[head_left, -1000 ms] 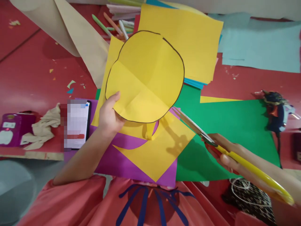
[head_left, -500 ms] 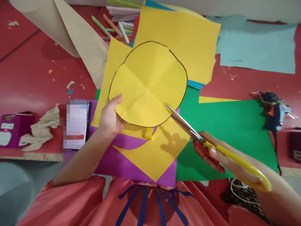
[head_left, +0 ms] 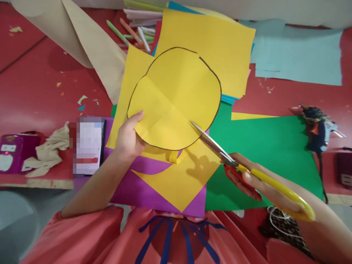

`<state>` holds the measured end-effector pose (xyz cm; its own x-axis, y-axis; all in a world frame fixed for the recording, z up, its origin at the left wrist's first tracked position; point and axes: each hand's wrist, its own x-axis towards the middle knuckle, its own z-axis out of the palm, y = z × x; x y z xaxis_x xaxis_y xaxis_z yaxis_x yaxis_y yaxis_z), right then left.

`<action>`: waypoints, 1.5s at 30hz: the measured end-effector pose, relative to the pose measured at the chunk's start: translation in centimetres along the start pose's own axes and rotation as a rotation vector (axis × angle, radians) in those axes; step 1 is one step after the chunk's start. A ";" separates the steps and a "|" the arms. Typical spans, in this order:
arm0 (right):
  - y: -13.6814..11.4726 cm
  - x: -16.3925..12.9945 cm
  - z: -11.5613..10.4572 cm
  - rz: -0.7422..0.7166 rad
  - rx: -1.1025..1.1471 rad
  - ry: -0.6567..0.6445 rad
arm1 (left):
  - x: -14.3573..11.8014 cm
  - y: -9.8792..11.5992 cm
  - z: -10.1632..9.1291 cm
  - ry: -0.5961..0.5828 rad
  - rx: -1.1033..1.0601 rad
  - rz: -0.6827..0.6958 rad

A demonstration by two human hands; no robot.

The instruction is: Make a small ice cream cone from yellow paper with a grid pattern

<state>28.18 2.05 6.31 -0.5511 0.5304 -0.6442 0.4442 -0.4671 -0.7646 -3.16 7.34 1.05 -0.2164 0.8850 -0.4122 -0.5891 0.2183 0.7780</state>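
The step in hand looks like trimming a rough, pen-outlined circle out of yellow paper, with most of the outline already free and the cut now at the lower right edge. At far left on the red desk (head_left: 35,91) lie a purple box (head_left: 13,152), a crumpled cloth (head_left: 49,150) and a phone (head_left: 89,145), none of them touched. The left hand (head_left: 128,137) is closed in a pinch on the lower left rim of the yellow circle (head_left: 176,97), thumb on top and the other fingers hidden beneath, holding the piece up above the purple sheet (head_left: 154,190) and a yellow offcut (head_left: 178,179). To the right, the scissors (head_left: 220,150) point up and left, their blade tips touching the circle's lower right edge; the blades seem nearly together, though the angle makes this hard to judge. The right hand (head_left: 264,183) is wrapped around the red and yellow handles, gripping them firmly, over the green sheet (head_left: 269,146). A glue gun (head_left: 317,128) rests well apart at far right. The next move would call for opening the blades along the black line while the left hand turns the paper to feed the curve.
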 end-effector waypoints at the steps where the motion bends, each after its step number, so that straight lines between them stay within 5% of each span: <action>1: 0.0 0.0 0.0 0.000 -0.001 0.005 | 0.0 0.0 0.0 -0.002 -0.001 -0.005; 33: 1.2 0.8 1.3 -0.069 -0.101 0.172 | 0.2 -0.4 0.1 -0.004 -0.021 0.048; 42: 2.2 0.0 -0.2 -0.150 -0.118 -0.077 | 0.0 -0.5 0.3 0.003 -0.060 0.045; 45: 2.5 -0.3 0.0 -0.132 -0.076 -0.061 | -0.2 -0.6 0.3 0.003 -0.060 0.042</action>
<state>29.46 0.68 4.56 -0.6490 0.5389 -0.5370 0.4156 -0.3401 -0.8436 -2.50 7.19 0.81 -0.2440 0.8918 -0.3809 -0.6250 0.1557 0.7650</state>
